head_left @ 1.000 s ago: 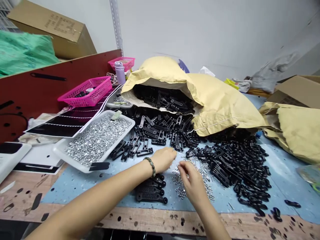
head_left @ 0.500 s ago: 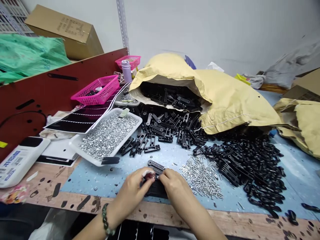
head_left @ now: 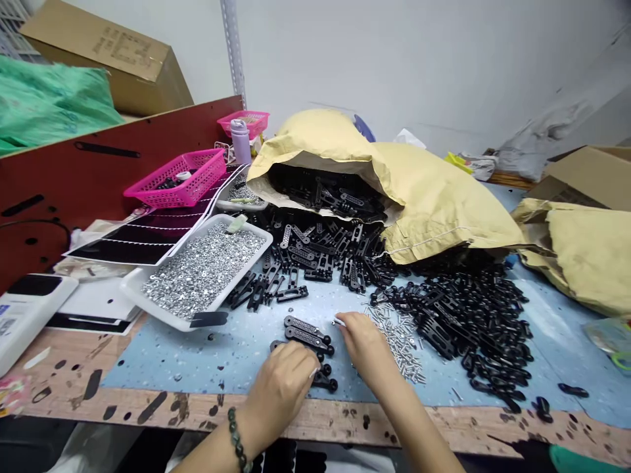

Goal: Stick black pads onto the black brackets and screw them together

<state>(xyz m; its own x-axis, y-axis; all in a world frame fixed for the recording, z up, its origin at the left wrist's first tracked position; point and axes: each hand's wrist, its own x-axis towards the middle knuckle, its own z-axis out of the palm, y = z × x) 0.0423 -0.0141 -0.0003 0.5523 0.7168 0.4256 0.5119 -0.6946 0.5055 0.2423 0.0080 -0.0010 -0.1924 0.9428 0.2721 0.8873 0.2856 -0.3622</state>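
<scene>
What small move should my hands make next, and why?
Probably bring your right hand leftward to the row of black parts: a small silver piece shows at that hand's fingertips, and your left hand is over the row's near end. Whether the piece is firmly pinched, I can't tell.

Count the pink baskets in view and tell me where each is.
2. One pink basket stands beside the red board; another pink basket is farther back, behind the purple bottle. More could be hidden behind the yellow bags.
</scene>
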